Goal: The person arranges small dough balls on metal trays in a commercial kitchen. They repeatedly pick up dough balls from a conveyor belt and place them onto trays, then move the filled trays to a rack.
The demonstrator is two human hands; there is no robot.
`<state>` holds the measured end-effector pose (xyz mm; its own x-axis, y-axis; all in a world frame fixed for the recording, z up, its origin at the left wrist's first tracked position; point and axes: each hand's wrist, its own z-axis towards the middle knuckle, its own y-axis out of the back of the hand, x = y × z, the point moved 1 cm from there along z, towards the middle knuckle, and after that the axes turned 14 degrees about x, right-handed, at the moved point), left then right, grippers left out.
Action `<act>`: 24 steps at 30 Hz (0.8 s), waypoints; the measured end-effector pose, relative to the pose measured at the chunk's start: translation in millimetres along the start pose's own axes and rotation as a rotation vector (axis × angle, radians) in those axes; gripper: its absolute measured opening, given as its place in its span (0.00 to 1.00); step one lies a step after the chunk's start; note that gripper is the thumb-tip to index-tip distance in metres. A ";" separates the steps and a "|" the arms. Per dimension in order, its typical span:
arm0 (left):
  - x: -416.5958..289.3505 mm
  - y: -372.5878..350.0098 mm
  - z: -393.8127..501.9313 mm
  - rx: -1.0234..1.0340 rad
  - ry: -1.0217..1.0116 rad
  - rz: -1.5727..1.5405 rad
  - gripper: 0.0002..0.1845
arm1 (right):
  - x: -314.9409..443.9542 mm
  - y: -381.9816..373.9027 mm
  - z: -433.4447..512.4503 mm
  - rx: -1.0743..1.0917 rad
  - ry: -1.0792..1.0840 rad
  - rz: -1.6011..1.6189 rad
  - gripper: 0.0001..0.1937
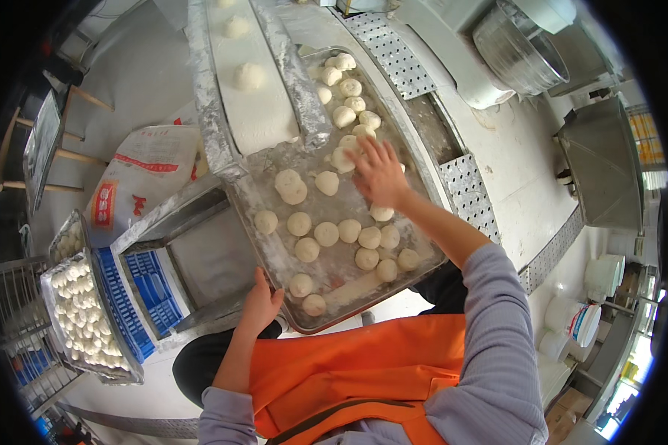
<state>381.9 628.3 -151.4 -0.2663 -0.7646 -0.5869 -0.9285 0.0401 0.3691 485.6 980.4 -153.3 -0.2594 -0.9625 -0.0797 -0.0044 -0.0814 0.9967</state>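
A floured metal tray (334,261) with many round dough balls lies before me, its near edge tilted towards my orange apron. My right hand (379,169) is spread over dough balls at the tray's right middle, fingers apart; whether it presses on them is hidden. One dough ball (381,213) shows just below its palm. My left hand (264,303) rests at the tray's left rim near the front corner, thumb and fingers apart; its grip on the rim is not clear. Above the tray's far left part ends a floured conveyor belt (256,111), carrying several dough lumps (250,77).
At left, a second tray (136,370) full of small dough pieces stands beside a blue plastic crate (150,292) and a metal frame (178,222). A printed sack (145,167) lies behind. Perforated metal plates (470,189) and a mixer bowl (517,50) are at right.
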 end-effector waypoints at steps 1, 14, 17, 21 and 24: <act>0.3 0.2 1.0 -0.002 -0.005 -0.013 0.38 | -5.6 -1.7 9.6 -0.010 -0.101 0.040 0.30; 8.0 -4.7 -1.3 -0.036 -0.121 0.060 0.38 | -89.1 -3.2 196.1 -0.034 -0.408 0.034 0.29; 7.2 -5.7 -3.1 -0.063 -0.156 0.077 0.38 | -99.3 7.9 195.5 0.107 -0.319 -0.050 0.17; 1.3 -5.0 -6.8 -0.008 -0.077 0.004 0.37 | -83.7 33.9 193.0 -0.382 -0.532 0.492 0.15; -5.7 -1.7 -8.4 -0.001 -0.077 -0.030 0.36 | -64.4 42.3 198.8 -0.729 -0.496 0.793 0.20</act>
<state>387.2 627.2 -142.6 -0.2578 -0.7136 -0.6514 -0.9361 0.0174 0.3514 310.1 1090.4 -102.6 -0.2888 -0.6181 0.7311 0.8358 0.2096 0.5074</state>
